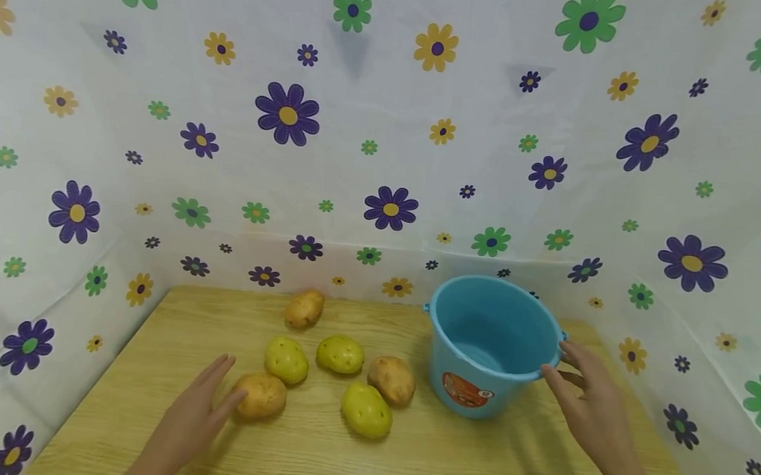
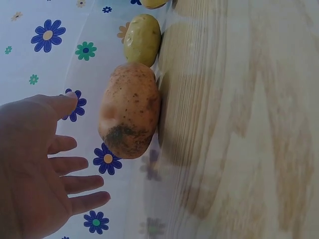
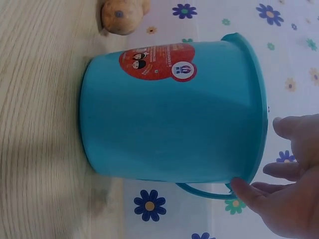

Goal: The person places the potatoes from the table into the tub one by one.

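Observation:
On the wooden table, a brown potato (image 1: 262, 396) lies beside my left hand (image 1: 189, 415), whose fingers are extended and spread. The left wrist view shows a gap between that hand and the potato (image 2: 130, 112), which has a dark patch at one end. At the right stands a light blue bucket (image 1: 470, 377), upright, with nothing visible inside. My right hand (image 1: 595, 407) is at its right rim, fingers apart and fingertips right at the edge near the handle (image 3: 207, 191). Between hand and bucket lie three yellow-green potatoes (image 1: 286, 360) and another brown potato (image 1: 391, 380).
One more brown potato (image 1: 304, 308) sits near the back edge of the table (image 1: 219, 315). A white sheet with printed flowers (image 1: 385, 158) rises behind and along both sides. The bucket's front carries a red label (image 3: 157, 62).

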### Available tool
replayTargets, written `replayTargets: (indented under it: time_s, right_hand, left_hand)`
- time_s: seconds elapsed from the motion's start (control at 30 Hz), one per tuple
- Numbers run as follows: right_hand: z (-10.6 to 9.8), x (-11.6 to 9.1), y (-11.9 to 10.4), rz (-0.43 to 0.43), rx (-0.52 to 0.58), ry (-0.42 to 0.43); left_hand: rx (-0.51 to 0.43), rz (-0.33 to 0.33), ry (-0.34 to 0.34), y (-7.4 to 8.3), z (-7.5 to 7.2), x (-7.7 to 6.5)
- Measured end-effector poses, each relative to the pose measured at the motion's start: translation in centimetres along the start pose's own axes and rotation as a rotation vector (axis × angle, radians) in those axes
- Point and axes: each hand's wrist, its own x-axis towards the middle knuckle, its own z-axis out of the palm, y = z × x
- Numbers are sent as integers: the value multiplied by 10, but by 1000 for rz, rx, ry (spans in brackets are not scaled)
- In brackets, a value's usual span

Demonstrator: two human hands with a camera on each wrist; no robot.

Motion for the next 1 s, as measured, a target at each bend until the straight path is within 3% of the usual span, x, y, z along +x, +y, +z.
replayTargets:
  time_s: [0.13,0.27,0.77,1.0]
  right_hand:
    - [3,1,-1,28,3,-29]
    - [4,1,-1,36,17,-43]
    - [7,-1,0,22,30,-26]
    - [8,-1,1,7,82,-15]
  left_hand:
    - [-11,-36,-54,0,4,3]
    - [-17,-30,-80,-2,8,4]
    - [-49,63,-25,-7,24,5]
    - [-95,53,-48,-1,25,6]
